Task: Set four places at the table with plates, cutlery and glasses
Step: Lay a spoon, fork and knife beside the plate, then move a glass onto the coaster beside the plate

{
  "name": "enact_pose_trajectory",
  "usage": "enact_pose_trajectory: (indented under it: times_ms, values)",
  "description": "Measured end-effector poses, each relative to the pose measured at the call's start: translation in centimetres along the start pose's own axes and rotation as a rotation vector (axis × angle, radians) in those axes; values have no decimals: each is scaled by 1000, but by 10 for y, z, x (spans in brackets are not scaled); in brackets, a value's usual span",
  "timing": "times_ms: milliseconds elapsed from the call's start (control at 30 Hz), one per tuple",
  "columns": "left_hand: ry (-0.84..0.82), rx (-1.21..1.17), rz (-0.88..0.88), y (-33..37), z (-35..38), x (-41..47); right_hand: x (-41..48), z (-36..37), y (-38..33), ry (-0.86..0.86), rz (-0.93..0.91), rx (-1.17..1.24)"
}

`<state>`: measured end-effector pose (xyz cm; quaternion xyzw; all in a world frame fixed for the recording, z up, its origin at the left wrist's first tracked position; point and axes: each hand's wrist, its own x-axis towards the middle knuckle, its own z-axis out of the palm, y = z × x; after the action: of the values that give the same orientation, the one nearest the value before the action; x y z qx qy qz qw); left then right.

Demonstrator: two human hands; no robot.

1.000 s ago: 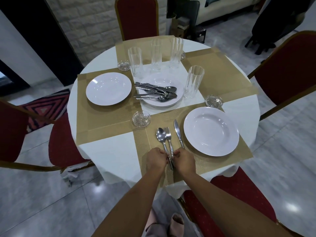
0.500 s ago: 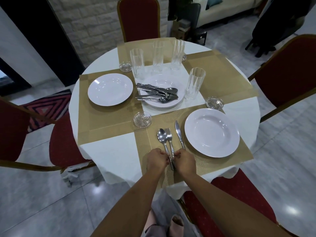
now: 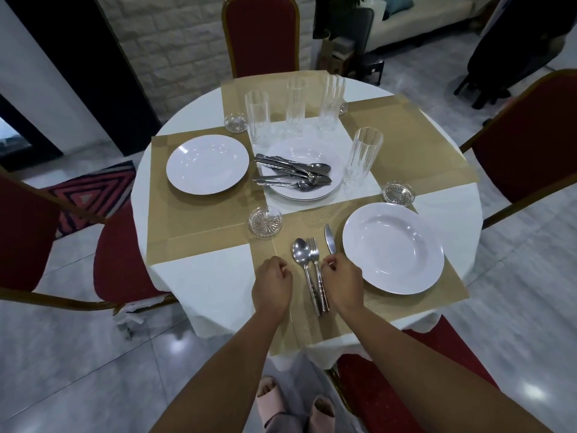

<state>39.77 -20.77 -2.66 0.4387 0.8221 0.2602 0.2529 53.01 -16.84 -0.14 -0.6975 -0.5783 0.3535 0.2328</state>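
The knife (image 3: 330, 240) was pinched by the right hand (image 3: 342, 284); the left hand (image 3: 271, 287) was clenched, empty, beside the spoon (image 3: 300, 253).

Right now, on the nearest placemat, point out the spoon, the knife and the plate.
spoon (image 3: 300, 250): head view, its bowl.
knife (image 3: 329, 237): head view, its blade.
plate (image 3: 392, 249): head view, its bare centre.

- We see a pale brick wall (image 3: 175, 42) at upper centre.
- Glossy grey floor tiles (image 3: 78, 370) around us reflect light.
- Red gold-framed chairs (image 3: 262, 32) stand on every side; a cream sofa (image 3: 415, 23) sits upper right.
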Motion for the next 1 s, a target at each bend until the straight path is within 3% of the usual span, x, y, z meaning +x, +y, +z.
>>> enact_pose_trajectory:
  times_ms: [100,233,367,600,1000]
  values:
    - [72,208,162,-11,6,11,20,-6,-19,57,-41,68]
    - [-22,398,229,-20,18,21,65,-14,-45,84,14,174]
    - [-109,446,207,-24,29,27,122,-25,-63,89,67,157]
    - [4,487,242,-28,38,24,193,-45,-66,217,83,-76]
    - [-18,485,228,-28,36,22,234,-53,-59,150,120,110]
